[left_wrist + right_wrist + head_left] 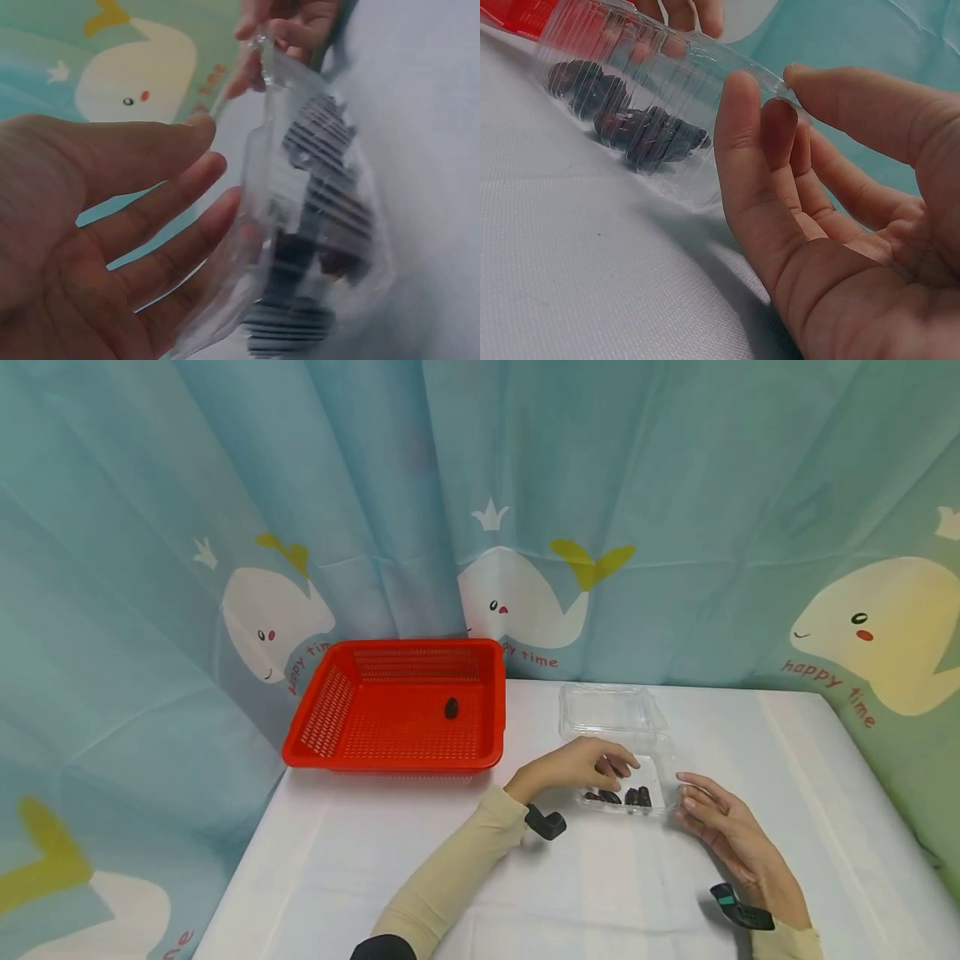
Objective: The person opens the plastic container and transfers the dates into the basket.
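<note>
Head view: clear box (651,768) lies between left grip (581,764) and right grip (723,828).

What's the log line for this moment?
left hand: at clear container's left | right hand: at its right | dark pieces: in container | red basket: one dark piece inside

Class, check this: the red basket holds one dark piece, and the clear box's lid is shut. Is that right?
The lid is not shut: the head view shows it open, behind the clear box. The red basket does hold one dark piece.
</note>
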